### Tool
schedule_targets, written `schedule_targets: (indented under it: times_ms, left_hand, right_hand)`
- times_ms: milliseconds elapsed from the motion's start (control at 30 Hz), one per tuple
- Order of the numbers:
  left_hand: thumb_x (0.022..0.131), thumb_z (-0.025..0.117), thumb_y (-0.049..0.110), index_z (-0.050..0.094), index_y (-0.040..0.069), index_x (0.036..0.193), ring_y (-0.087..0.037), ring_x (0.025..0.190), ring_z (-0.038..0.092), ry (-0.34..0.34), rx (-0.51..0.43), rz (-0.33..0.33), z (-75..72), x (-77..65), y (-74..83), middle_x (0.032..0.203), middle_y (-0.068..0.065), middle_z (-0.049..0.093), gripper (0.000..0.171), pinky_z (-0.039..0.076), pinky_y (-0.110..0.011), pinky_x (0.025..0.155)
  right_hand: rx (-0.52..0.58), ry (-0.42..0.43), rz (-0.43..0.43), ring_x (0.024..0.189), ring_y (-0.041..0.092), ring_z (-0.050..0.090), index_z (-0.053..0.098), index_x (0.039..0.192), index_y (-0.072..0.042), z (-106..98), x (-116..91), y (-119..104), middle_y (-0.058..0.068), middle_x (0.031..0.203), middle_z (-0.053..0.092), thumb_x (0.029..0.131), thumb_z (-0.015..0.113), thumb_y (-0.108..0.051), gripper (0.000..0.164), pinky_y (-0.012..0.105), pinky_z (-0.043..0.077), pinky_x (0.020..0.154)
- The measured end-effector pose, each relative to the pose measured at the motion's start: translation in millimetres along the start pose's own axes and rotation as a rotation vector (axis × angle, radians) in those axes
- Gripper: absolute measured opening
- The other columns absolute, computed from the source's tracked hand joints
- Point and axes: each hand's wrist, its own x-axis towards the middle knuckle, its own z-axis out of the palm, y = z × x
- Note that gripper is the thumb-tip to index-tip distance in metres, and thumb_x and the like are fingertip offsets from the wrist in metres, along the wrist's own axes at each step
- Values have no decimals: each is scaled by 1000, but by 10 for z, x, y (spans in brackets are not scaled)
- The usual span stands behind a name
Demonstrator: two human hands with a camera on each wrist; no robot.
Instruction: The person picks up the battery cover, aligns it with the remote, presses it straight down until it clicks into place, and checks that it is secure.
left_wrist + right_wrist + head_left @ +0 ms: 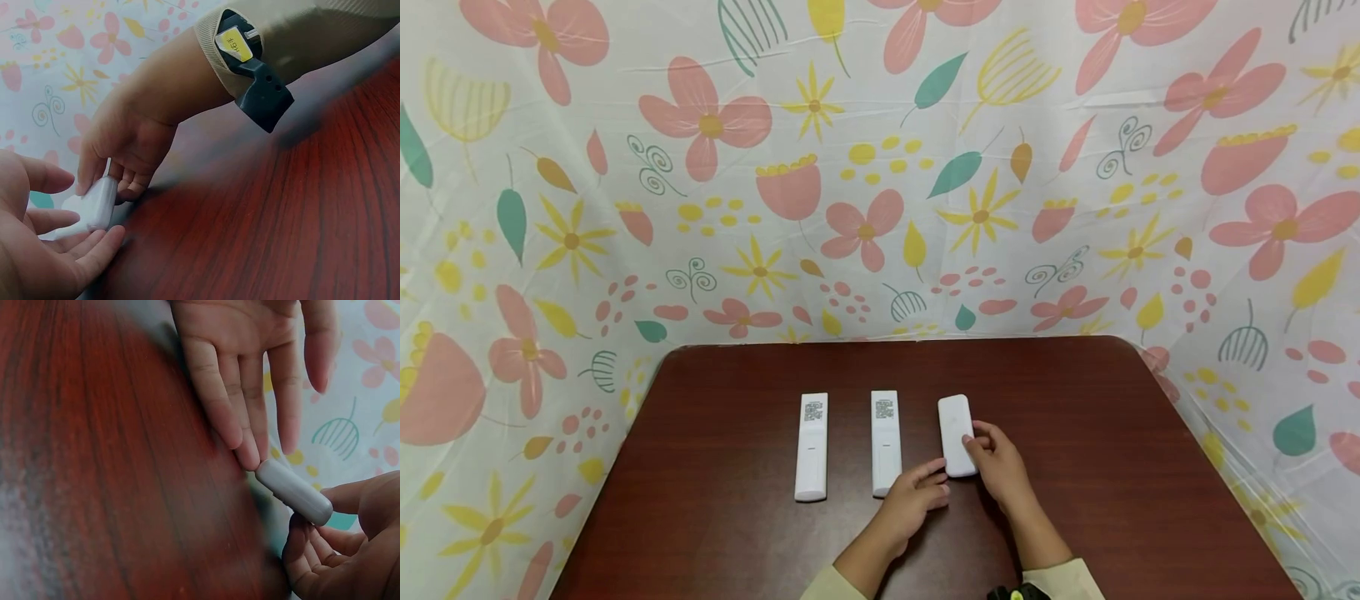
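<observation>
A short white remote control [957, 435] with rounded corners is at the right of a row of white remotes, its plain face up. My right hand [1000, 467] pinches its right edge, with the thumb on top and the fingers at its side and under it. The right wrist view shows the near end of this remote [295, 492] tilted between thumb and fingers. My left hand [910, 507] is by its near left corner, fingers loosely extended, the fingertips [249, 457] touching or nearly touching that end.
Two longer white remotes lie lengthwise on the dark brown table [715, 467]: the middle remote [886, 446], close to my left hand, and the left remote [812, 450]. Both have printed labels at their far ends. A floral cloth [865, 167] hangs behind and around the table.
</observation>
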Motion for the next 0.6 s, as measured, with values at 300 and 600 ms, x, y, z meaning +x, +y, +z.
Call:
schedule_targets:
  times_ms: [300,600]
  left_hand:
    - [91,63,7,53,-3,143,-29,117,64,11,49,-1,32,10,-24,135,-24,61,53,56,-34,94]
    - [90,66,8,56,0,141,-34,134,51,-1,141,54,42,16,-68,153,-17,47,53,55,-32,98]
  right_hand:
    - [-29,6,-11,87,16,64,52,142,-3,10,11,-9,19,109,71,102,60,-22,45,24,49,72]
    - [-156,20,-23,91,17,67,53,140,-3,-16,35,18,14,108,73,101,60,-25,45,27,49,76]
